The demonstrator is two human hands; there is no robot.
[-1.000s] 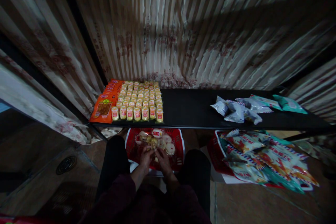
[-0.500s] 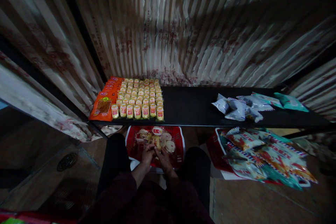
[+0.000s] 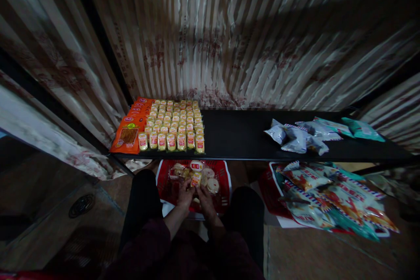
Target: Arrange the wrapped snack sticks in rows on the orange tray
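Observation:
Over the red basket (image 3: pixel 224 170), between my knees, my left hand (image 3: pixel 185 194) and my right hand (image 3: pixel 204 197) hold a small wrapped cake (image 3: pixel 196 179) between their fingertips. The cake's yellow wrapper and red label face up. Both hands are closed on it from its near side. Several more wrapped cakes lie in the basket, among them a round pale one (image 3: pixel 213 185) to the right and one with a red label (image 3: pixel 196 165) at the far side. Above, rows of similar wrapped cakes (image 3: pixel 175 124) stand on the left of the black shelf (image 3: pixel 234 135).
Orange snack packets (image 3: pixel 129 133) lie at the shelf's left end. Grey bags (image 3: pixel 297 138) and teal bags (image 3: pixel 362 129) lie on its right. A second red basket (image 3: pixel 271 194), heaped with snack bags (image 3: pixel 344 197), is at the right below. Striped curtain (image 3: pixel 213 52) hangs behind.
The wrapped cake in my hands has turned so its red label shows. My fingers have parted slightly to either side of it. The view has shifted a little.

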